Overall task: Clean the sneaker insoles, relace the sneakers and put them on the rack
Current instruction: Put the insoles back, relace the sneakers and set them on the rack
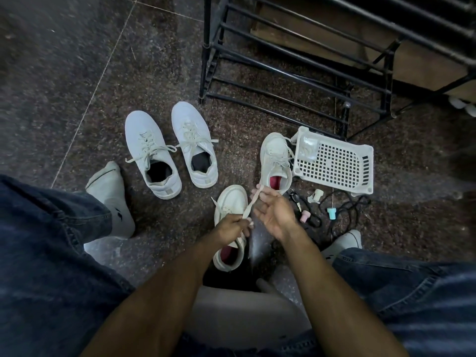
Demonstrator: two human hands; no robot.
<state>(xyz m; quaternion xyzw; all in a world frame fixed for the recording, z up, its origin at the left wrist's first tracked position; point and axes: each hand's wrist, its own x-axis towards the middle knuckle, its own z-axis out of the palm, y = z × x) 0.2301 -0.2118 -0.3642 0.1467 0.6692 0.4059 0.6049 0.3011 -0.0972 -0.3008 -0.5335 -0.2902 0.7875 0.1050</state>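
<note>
We sit above a dark, speckled stone floor (pixel 77 73) with a thin pale line running across it. Our left hand (pixel 231 225) curls tight and pinches a pale shoelace (pixel 251 202). Our right hand (pixel 273 210) is half open, fingers loosely bent, with the lace's top end at its fingertips. Under our hands a white sneaker (pixel 230 228) with a red inside sits on the floor. Its partner (pixel 275 161) lies just beside a white plastic basket (pixel 334 163). Two more white sneakers (pixel 170 148) stand side by side to the left. A black metal rack (pixel 296 60) stands behind, near the basket
</note>
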